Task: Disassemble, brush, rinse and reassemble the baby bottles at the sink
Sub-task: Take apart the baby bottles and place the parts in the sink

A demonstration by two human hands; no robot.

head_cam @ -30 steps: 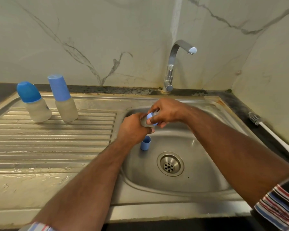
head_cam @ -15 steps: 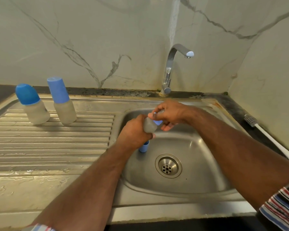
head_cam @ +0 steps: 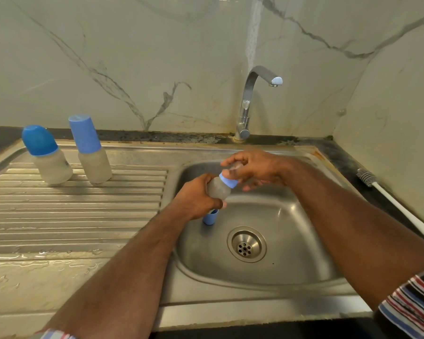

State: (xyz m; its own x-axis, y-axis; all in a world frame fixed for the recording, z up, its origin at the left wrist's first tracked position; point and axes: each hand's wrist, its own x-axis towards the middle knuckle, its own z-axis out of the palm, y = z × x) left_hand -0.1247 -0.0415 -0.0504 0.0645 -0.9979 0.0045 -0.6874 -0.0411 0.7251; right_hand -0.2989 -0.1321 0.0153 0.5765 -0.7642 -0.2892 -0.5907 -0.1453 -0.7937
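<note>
Hands are meeting over the back-left part of the sink basin [head_cam: 291, 216]. Left hand [head_cam: 196, 196] is wrapping its fingers around a cloudy bottle [head_cam: 218, 190], tilting it, while the right hand [head_cam: 252, 170] is pinching the clear teat above the blue collar [head_cam: 228, 181]. A blue cap [head_cam: 209, 218] is sitting in the basin just under the left hand, near the drain [head_cam: 246, 244]. Two capped bottles [head_cam: 93, 165] are standing at the drainboard's back-left corner, well apart, and a brush [head_cam: 377, 185] is lying along the right edge.
</note>
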